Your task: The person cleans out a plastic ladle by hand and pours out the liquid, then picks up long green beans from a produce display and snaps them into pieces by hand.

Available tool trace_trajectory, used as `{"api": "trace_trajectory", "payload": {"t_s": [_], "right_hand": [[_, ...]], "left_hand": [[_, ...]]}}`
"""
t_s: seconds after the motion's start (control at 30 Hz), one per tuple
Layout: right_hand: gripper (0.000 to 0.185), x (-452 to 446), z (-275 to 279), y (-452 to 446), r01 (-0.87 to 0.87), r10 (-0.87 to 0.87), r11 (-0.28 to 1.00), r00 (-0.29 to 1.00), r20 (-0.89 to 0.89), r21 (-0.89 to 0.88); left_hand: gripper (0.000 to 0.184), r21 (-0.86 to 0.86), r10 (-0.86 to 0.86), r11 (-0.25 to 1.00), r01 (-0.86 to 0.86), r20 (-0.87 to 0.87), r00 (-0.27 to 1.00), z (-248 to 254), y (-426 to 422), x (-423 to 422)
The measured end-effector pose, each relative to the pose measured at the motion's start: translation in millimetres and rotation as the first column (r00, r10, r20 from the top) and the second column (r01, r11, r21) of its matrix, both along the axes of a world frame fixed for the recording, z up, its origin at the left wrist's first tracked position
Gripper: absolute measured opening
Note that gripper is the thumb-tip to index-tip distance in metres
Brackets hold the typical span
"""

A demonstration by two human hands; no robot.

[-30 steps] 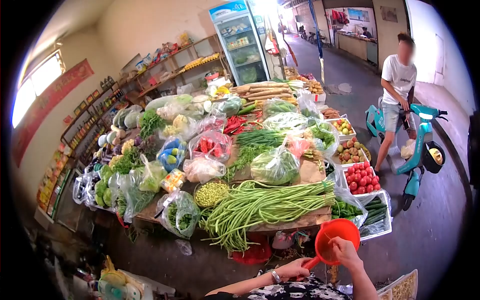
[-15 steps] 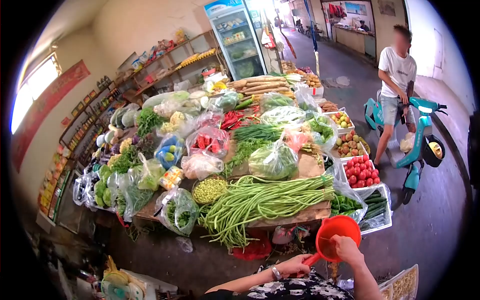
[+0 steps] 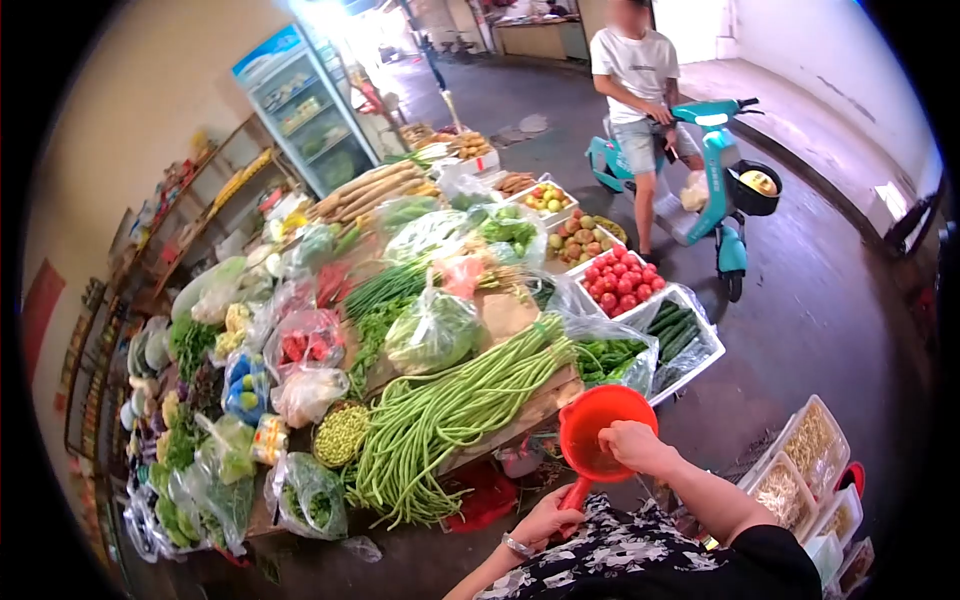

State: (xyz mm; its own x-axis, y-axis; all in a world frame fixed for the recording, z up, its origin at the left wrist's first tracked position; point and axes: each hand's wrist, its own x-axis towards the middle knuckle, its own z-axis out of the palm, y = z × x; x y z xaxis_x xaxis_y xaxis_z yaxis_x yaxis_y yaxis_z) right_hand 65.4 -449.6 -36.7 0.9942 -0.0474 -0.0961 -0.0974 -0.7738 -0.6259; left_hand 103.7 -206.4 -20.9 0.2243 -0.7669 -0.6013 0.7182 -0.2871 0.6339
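Note:
My left hand (image 3: 546, 518), with a bracelet at its wrist, is wrapped round the handle of a red plastic water scoop (image 3: 577, 425). The scoop's wide bowl is turned up towards me, just in front of my body. My right hand (image 3: 638, 446) reaches over the rim into the bowl with its fingers curled in. Those fingertips are partly hidden, and I cannot make out what they hold. Close beyond the scoop lie a pile of long green beans (image 3: 455, 405) and a bag of green peppers (image 3: 610, 358).
Vegetables and filled plastic bags cover the stall table (image 3: 508, 318). White boxes of tomatoes (image 3: 622, 283) and cucumbers (image 3: 680, 335) line its right side. Tubs of sprouts (image 3: 785, 490) stand at lower right. A person (image 3: 640, 85) sits on a teal scooter (image 3: 715, 180) beyond.
My view has swung to the right, so the stall sits further left and the sprout tubs show more. My left hand still grips the scoop; my right hand stays in its bowl.

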Motion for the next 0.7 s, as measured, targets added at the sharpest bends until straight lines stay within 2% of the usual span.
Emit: {"api": "trace_trajectory", "payload": {"t_s": [0.27, 0.33, 0.43, 0.47, 0.53, 0.57, 0.63, 0.7], "right_hand": [[0.015, -2.4, 4.8, 6.3, 0.070, -0.068, 0.996, 0.997, 0.034, -0.047], [0.016, -2.6, 4.8, 9.2, 0.122, -0.112, 0.992, 0.973, 0.203, -0.037], [0.017, -1.5, 13.4, 9.1, 0.119, -0.104, 0.992, 0.964, 0.246, -0.048], [0.017, -0.8, 12.8, 6.9, 0.121, -0.106, 0.992, 0.964, 0.245, -0.047], [0.015, 1.1, 9.7, 1.8, 0.017, -0.003, 0.983, 0.997, 0.078, -0.180], [0.015, 1.2, 10.7, 0.5, 0.018, -0.004, 0.983, 0.997, 0.080, -0.180], [0.021, 1.4, 13.5, -0.3, 0.084, -0.079, 0.996, 0.990, 0.115, -0.038], [0.027, 2.3, 16.9, 0.0, 0.097, -0.088, 0.994, 0.985, 0.150, -0.057]], "left_hand": [[0.064, 0.023, -0.012, 1.000, 0.012, 0.002, 1.000, -3.8, 0.1, 0.4], [0.064, 0.019, -0.008, 1.000, 0.008, 0.005, 1.000, -1.4, -0.7, 1.3], [0.066, 0.019, -0.018, 1.000, 0.018, 0.006, 1.000, 2.0, -1.5, 1.6], [0.067, 0.026, -0.012, 1.000, 0.012, 0.002, 1.000, 5.0, -2.6, 1.9], [0.068, 0.032, -0.006, 0.999, 0.006, 0.000, 1.000, 6.1, -3.0, 1.9], [0.069, 0.028, -0.003, 1.000, 0.003, -0.002, 1.000, 5.4, -2.9, 2.3], [0.069, 0.025, 0.000, 1.000, 0.000, -0.003, 1.000, 3.2, -2.5, 4.6], [0.070, 0.017, -0.018, 1.000, 0.018, -0.008, 1.000, 0.3, -1.3, 4.3]]}}
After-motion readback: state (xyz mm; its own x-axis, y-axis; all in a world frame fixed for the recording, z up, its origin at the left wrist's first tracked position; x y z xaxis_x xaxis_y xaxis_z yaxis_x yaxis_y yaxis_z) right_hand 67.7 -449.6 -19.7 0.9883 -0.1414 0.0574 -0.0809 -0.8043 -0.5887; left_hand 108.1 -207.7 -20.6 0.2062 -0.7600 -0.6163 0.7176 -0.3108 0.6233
